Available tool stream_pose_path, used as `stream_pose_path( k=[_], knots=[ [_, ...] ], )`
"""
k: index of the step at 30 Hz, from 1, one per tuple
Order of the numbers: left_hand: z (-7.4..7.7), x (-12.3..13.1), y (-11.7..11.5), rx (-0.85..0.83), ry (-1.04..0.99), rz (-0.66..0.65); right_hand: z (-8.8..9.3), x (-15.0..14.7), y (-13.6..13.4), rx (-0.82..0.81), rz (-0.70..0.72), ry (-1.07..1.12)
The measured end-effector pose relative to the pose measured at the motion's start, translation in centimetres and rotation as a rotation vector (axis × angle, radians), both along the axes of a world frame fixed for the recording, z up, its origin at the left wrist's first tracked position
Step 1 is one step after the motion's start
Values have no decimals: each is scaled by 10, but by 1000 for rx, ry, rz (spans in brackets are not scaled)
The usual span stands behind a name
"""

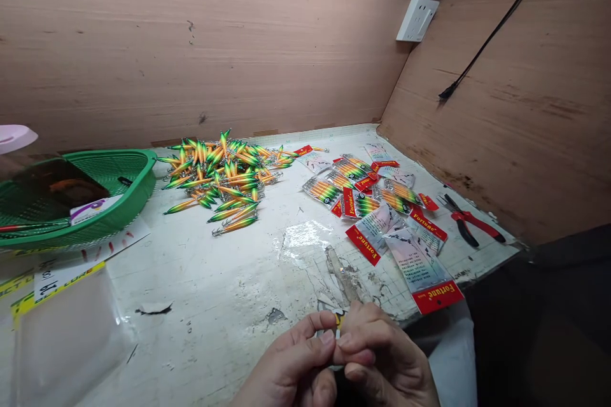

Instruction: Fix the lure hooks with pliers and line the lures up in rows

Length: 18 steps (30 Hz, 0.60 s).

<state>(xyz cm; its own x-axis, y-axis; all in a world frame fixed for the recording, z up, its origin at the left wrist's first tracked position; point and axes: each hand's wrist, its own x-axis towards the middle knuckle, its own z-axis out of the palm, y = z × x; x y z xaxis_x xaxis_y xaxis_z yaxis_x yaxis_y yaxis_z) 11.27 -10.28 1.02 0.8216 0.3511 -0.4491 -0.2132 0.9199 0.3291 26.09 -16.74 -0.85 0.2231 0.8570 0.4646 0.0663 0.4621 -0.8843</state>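
My left hand (298, 359) and my right hand (384, 353) meet at the front edge of the table, fingertips pinched together. Between them shows a bit of a small piece with yellow and dark markings (340, 319); the fingers hide the rest, so I cannot tell what it is. Beyond the hands lies a heap of green and orange squid jigs (224, 172) with wire hooks. To its right are clear packets of jigs (353, 168) with red headers. Closer to my right hand lie flat plastic bags (415, 261) with red "Fortune" headers; whether they hold anything is unclear.
Red-handled pliers (470, 219) lie at the table's right edge. On the left stands a green basket (138, 181) holding a dark object, with a clear plastic bag (71, 331) in front. A white socket box (417, 19) and a black cable (496, 28) are on the walls.
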Motion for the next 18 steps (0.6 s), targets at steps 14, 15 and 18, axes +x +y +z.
stream_pose_path(
  k=[14,15,18],
  knots=[
    [-8,0,-1,-50,26,2,-1,0,1,2,-35,-1],
    [-8,1,-1,-51,22,5,-1,0,1,4,-33,-1],
    [-9,1,-1,-54,11,5,0,0,2,17,-31,-14]
  ],
)
